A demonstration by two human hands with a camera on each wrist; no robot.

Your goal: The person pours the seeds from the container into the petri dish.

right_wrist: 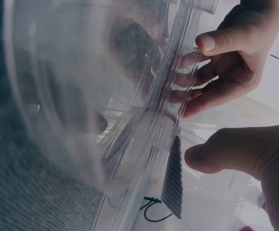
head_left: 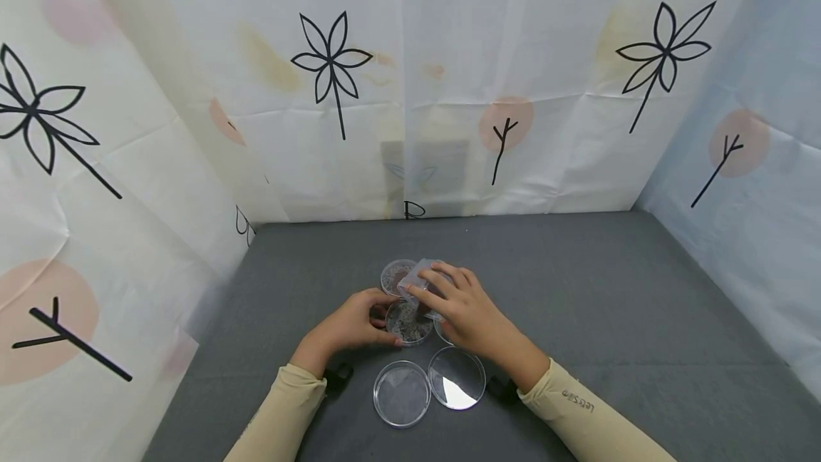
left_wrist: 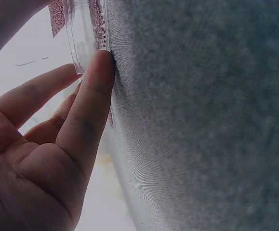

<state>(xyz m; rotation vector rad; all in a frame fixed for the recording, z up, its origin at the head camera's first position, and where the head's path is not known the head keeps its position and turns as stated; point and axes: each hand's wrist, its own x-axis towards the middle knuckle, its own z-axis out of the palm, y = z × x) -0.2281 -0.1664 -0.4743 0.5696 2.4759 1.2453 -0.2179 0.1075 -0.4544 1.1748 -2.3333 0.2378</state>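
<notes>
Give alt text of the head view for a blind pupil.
A person's left hand grips a clear dish of speckled material; the right hand holds a translucent object close by. Two clear discs lie nearer on the grey surface.

left sleeve [head_left: 281,408]: cream | right sleeve [head_left: 593,412]: cream, dark lettering [head_left: 579,401] (too small to read) | black wrist units [head_left: 340,378]

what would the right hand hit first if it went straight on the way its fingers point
Beyond the translucent plastic piece it holds, the right hand would probably meet the far petri dish first, though height is unclear and it might pass above.
</notes>
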